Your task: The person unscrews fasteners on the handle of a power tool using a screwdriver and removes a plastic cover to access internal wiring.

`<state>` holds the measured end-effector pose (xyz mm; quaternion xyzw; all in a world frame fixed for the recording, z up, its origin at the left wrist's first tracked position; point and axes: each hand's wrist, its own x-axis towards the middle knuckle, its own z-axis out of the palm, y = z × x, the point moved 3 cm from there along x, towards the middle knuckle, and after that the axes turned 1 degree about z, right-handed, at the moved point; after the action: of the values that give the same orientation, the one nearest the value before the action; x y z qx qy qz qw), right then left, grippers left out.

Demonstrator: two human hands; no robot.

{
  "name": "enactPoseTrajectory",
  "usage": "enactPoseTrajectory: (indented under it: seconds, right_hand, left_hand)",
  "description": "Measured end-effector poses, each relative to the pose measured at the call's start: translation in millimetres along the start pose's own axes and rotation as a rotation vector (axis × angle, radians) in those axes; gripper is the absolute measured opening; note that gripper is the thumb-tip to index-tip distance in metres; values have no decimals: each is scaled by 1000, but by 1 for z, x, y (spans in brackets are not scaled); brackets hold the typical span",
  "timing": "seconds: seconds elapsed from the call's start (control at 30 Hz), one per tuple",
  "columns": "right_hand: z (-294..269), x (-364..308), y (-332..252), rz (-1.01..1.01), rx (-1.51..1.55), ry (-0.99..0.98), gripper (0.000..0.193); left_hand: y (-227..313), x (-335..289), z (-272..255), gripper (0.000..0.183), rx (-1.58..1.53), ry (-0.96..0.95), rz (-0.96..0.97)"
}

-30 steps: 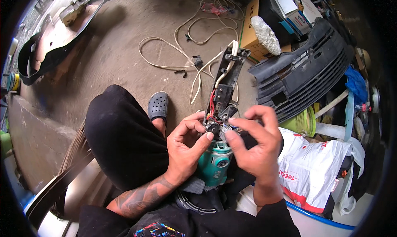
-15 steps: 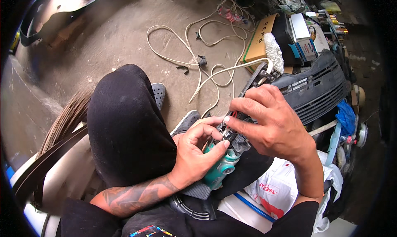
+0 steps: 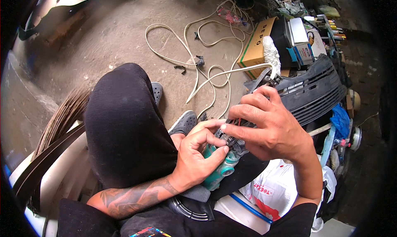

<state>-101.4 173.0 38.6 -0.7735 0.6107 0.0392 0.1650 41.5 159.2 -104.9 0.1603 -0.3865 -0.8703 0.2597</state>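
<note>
Across my lap lies an opened corded power tool with a teal housing (image 3: 214,178) and dark inner parts. It slants away to the right, and a cream cord (image 3: 244,67) runs out of its black far end. My left hand (image 3: 194,156) grips the tool near the middle, thumb and fingers closed at its exposed parts. From the right, my right hand (image 3: 273,129) reaches over the tool's black section. Its thumb and forefinger are pinched close to the left fingertips; what they hold is too small to make out. A bit of red wire shows beneath its fingers.
The cream cord loops over the concrete floor (image 3: 124,38). To the right are a cardboard box (image 3: 256,42), a black slotted grille (image 3: 314,92) and a white plastic bag (image 3: 264,187). A bundle of thin sticks (image 3: 62,121) stands by my left knee.
The view has shifted slightly. Both hands stay at the same part of the tool, with the right thumb and forefinger moving only a little beside the left fingers.
</note>
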Motion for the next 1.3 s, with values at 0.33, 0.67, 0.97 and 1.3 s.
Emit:
enactPoseTrajectory:
  seconds: [0.33,0.67,0.97,1.3]
  right_hand:
    - [-12,-14,-12,140,63,-42,28]
    - [-15,-13,-16,80,55,-11,17]
    - [-13,-18,-15,28,82,112,11]
    - [20,-55,-29,374,333,520,34]
  left_hand:
    - [9,-5,8,8,115,-22,-17]
    - [15,-5,2,32,-20,-27,-37]
    - [29,2,-3,25,271,-136,-41]
    - [33,11,-7,19,332,-197,-132]
